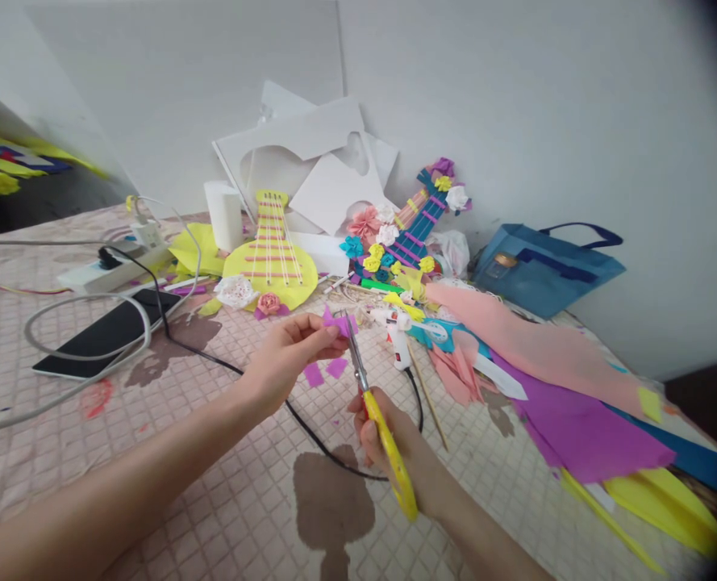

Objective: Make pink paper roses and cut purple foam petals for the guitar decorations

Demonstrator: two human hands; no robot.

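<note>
My left hand (298, 347) pinches a small piece of purple crepe paper (338, 321) between thumb and fingers. In my right hand (388, 432) is a pair of scissors (388, 452) with yellow handles. Their blades point away from me and reach up to the purple paper at its right side. Small cut purple pieces (314, 374) lie on the table just below my left hand. Behind it stands a yellow paper-covered guitar shape (270, 270) with white strings and pink strips, with a white paper flower (237, 292) and a pink one (268, 303) at its base.
A white glue gun (399, 335) with a black cord lies right of the scissors. Crepe sheets in pink (533, 331) and purple (581, 420) spread over the right side. A blue flowered guitar shape (415, 234), a blue bag (543, 270), a power strip (101, 270) and a black tablet (101, 339) surround the work.
</note>
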